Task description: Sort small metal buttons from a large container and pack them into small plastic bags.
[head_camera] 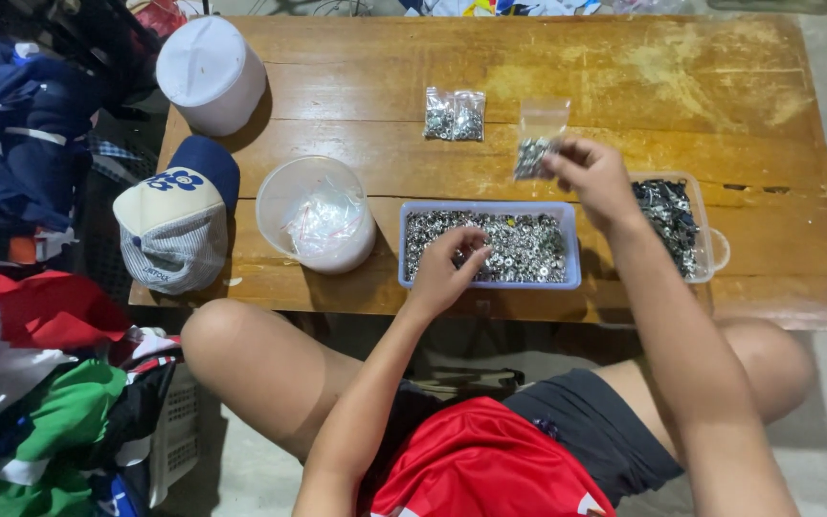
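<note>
The small clear bag [538,144], partly filled with silvery bits, hangs just beyond the blue tray [571,254], pinched at its side by the right hand [593,177]. The left hand [452,258] dips into the tray, fingertips closing on bits. Best keep the bag's mouth open and over the tray. The right arm is raised, the left bent low.

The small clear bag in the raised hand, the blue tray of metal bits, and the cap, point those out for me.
small clear bag [535,144]: head view, on its part-filled lower half.
blue tray [573,251]: head view, on its right rim.
cap [176,222]: head view, on its pale front panel.
</note>
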